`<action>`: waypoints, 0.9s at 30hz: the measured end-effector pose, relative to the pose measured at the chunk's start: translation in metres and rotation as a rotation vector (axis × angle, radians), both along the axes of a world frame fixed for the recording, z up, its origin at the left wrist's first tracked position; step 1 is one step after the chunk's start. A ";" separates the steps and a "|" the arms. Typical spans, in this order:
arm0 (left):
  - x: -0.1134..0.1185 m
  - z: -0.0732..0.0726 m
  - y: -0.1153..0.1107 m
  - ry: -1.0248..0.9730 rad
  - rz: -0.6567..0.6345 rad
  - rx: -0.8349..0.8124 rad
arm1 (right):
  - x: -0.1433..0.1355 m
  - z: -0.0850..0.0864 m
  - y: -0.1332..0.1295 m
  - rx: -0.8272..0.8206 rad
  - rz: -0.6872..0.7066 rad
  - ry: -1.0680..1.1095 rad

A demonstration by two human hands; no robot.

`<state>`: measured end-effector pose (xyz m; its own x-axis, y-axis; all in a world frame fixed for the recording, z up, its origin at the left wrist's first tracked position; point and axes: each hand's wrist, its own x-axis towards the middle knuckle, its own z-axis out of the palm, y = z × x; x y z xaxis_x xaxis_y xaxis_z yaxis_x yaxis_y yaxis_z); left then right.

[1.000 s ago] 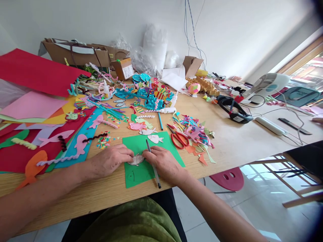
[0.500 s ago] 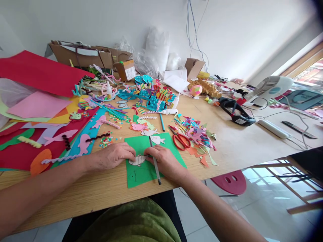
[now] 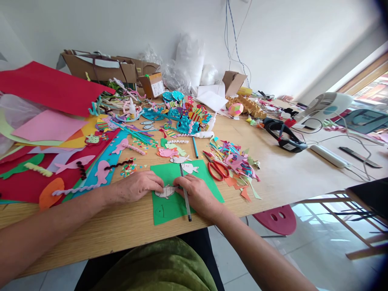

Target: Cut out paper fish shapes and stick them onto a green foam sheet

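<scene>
A green paper sheet point(image 3: 172, 212) lies at the table's front edge, with a fish outline drawn on its lower left. On it rests a white paper fish point(image 3: 166, 191). The fingertips of my left hand point(image 3: 138, 186) press on the fish's left end, fingers together. My right hand point(image 3: 197, 195) is at its tail, holding a pen point(image 3: 186, 198) between the fingers, with the dark end toward me. Another white fish cutout point(image 3: 190, 168) touches the sheet's top edge, and one more point(image 3: 179, 160) lies just beyond. Red-handled scissors point(image 3: 217, 169) rest right of the sheet.
Colored paper scraps point(image 3: 235, 155) are piled to the right. Red paper point(image 3: 51, 87) and pipe cleaners cover the left. A blue marker point(image 3: 195, 147) and glue bottle point(image 3: 206, 134) lie beyond the sheet. Black headgear point(image 3: 283, 136) and a white power strip point(image 3: 329, 156) are farther right.
</scene>
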<state>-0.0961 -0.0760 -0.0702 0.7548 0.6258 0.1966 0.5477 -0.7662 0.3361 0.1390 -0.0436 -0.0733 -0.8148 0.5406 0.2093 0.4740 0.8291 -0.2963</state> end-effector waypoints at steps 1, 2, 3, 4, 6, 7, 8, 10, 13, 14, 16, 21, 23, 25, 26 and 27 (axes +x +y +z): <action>0.000 0.000 0.000 -0.002 0.002 -0.002 | 0.000 -0.001 0.000 0.003 -0.001 0.003; 0.000 0.000 0.001 -0.004 0.003 -0.004 | 0.000 -0.001 0.000 0.004 -0.002 0.006; 0.000 -0.001 0.001 -0.007 0.002 -0.004 | 0.000 -0.002 0.000 0.006 -0.002 0.009; 0.000 -0.001 0.002 -0.012 0.001 0.000 | 0.000 -0.002 0.000 0.008 -0.001 0.012; 0.000 -0.001 0.002 -0.018 -0.004 0.001 | 0.000 -0.002 0.000 0.010 0.000 0.013; 0.000 0.000 0.002 -0.018 -0.005 -0.001 | 0.000 -0.002 0.000 0.011 0.001 0.013; 0.000 0.000 0.002 -0.017 -0.004 -0.005 | 0.000 -0.002 0.000 0.010 0.002 0.014; 0.000 0.002 0.001 -0.015 -0.002 -0.010 | 0.000 -0.002 0.001 0.008 0.003 0.018; 0.002 0.003 0.000 0.000 -0.012 0.006 | 0.000 -0.002 0.000 0.003 0.003 0.029; 0.003 0.004 0.000 0.009 -0.019 0.015 | 0.000 -0.003 0.000 0.003 0.002 0.030; 0.006 0.005 0.000 0.019 -0.029 0.032 | -0.001 -0.003 0.000 0.003 -0.002 0.024; 0.011 0.007 0.002 -0.021 -0.049 -0.006 | 0.002 0.002 0.001 -0.013 0.029 0.028; 0.012 0.008 0.003 -0.051 -0.055 -0.047 | 0.007 0.008 0.002 -0.048 0.043 0.089; 0.012 0.007 0.005 -0.080 -0.059 -0.084 | 0.013 0.016 0.002 -0.107 0.038 0.185; 0.012 0.006 0.006 -0.089 -0.062 -0.098 | 0.017 0.021 0.003 -0.144 0.036 0.241; 0.012 0.005 0.007 -0.095 -0.066 -0.108 | 0.020 0.026 0.003 -0.196 0.041 0.289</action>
<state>-0.0838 -0.0686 -0.0651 0.7764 0.5966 0.2033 0.4589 -0.7561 0.4666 0.1587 -0.0410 -0.0478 -0.7590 0.5613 0.3299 0.3145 0.7597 -0.5692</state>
